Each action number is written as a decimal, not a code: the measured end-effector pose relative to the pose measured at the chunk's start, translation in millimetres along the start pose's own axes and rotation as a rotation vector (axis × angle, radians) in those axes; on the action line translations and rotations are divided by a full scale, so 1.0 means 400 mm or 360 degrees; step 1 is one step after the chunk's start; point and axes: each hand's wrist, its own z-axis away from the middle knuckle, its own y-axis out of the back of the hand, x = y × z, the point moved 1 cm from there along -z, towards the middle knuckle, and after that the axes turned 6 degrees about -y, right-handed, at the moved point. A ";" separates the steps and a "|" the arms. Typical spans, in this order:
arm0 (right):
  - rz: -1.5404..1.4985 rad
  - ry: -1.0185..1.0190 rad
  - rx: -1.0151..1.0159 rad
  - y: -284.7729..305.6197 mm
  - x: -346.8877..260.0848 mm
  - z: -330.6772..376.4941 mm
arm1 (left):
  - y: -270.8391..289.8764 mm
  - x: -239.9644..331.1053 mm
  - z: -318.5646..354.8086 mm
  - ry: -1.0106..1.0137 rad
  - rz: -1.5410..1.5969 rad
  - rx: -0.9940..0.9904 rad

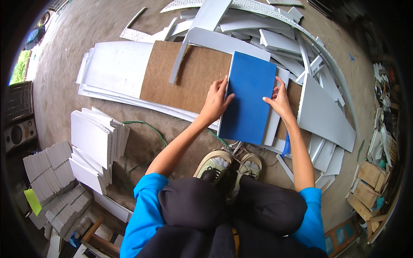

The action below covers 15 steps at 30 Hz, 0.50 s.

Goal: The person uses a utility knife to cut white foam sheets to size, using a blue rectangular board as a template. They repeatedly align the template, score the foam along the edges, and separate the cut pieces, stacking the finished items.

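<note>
A rectangular blue board [248, 101] with a white edge lies in front of me, over a brown board [185, 75] and partly over a white sheet [274, 122]. My left hand [216, 99] grips its left edge, with the thumb on the blue face and the fingers along the side. At the right edge, my right hand [279, 99] holds it between curled fingers and thumb; some fingertips are hidden. A narrow grey-white strip [179, 62] rests on the brown board, left of the blue one. Beside my right forearm is a blue object [286, 145] I cannot make out.
White offcuts [284, 41] are heaped beyond the boards and to the right. White panel stacks [92, 137] and tied bundles [49, 170] stand at the left. A green cord [148, 124] crosses the floor near my shoes [215, 163]. Brown wood pieces [368, 178] lie far right.
</note>
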 end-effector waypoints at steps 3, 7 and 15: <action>-0.0011 -0.0002 -0.0005 0.004 0.018 -0.007 | 0.047 0.014 0.103 -0.0264 0.0097 -0.0215; 0.0002 0.0010 -0.0001 0.009 0.013 -0.007 | 0.068 0.050 0.212 -0.0540 -0.0076 -0.0360; 0.0046 0.0040 -0.0034 0.010 0.020 -0.013 | 0.051 0.029 0.232 -0.0586 -0.0223 -0.0303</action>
